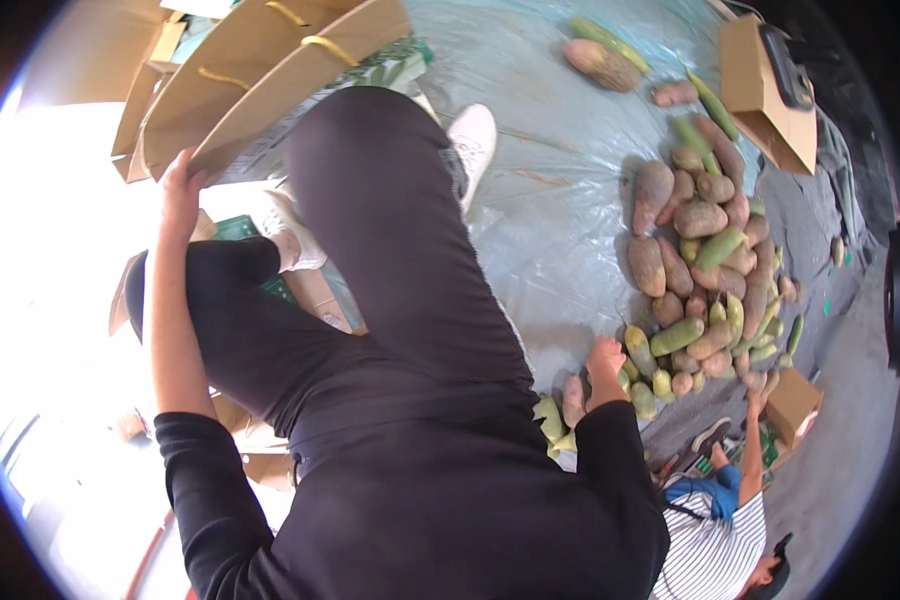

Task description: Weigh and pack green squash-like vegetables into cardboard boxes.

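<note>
Head cam: L hand (pixel 180 195), grip clasping edge of cardboard box (pixel 262 98) w/ yellow rope handles (pixel 328 48), upper L. R hand (pixel 605 360) curled beside piled brown root veg (pixel 647 265) & green radishes (pixel 720 248) on plastic sheet (pixel 550 260); can't tell if grip's holding any.

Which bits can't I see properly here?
All in the head view:
Right hand: its curled fingers hide whether it holds anything.
Cardboard carton: its own sides hide the bottom inside.
Green vegetable: blurred.
Vegetable pile: upper ones hide those underneath.
Co-worker's hand: too small to tell its grip.
</note>
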Available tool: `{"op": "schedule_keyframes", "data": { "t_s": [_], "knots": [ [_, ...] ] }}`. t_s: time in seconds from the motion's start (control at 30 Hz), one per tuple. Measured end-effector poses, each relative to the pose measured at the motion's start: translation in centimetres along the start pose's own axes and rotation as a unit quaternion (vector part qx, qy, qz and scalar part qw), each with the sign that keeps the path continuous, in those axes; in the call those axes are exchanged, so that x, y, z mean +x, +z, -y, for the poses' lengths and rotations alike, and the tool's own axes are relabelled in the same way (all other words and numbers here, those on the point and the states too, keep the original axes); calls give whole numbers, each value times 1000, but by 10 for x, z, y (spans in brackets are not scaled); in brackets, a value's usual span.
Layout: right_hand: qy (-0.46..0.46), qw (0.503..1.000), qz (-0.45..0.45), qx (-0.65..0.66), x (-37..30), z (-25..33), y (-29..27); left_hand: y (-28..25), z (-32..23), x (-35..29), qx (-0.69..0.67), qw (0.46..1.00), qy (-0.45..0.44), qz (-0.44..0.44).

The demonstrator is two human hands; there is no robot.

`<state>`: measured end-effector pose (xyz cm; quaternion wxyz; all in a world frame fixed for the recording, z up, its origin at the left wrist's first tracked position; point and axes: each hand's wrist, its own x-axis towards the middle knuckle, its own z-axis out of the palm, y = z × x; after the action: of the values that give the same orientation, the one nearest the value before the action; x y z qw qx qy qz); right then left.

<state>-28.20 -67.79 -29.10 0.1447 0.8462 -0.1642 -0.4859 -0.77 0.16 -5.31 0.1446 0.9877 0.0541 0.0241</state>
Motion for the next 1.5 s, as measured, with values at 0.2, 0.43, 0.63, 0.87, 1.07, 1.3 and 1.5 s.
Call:
{"op": "schedule_keyframes", "data": {
  "t_s": [0.2,0.43,0.63,0.87,1.07,1.3,1.5],
  "knots": [
    [-12,992,-86,93,4,3,-37,0,3,-2,-39,999,6,-2],
    [-102,922,-219,301,20,17,-104,-8,-16,-1,-9,998,-36,45],
    [-217,802,-224,509,2,56,-203,-21,-22,-4,34,996,-45,62],
    [-337,544,-298,708,-84,83,-357,-34,-32,-3,47,996,-35,65],
    [-480,398,-391,677,-183,92,-487,-37,-32,2,55,991,-57,109],
    [-606,326,-261,677,-241,191,-559,-47,-36,-4,51,989,-76,117],
    [-629,466,-182,596,-212,276,-556,-37,-27,6,-7,998,-21,59]
  ]
}}
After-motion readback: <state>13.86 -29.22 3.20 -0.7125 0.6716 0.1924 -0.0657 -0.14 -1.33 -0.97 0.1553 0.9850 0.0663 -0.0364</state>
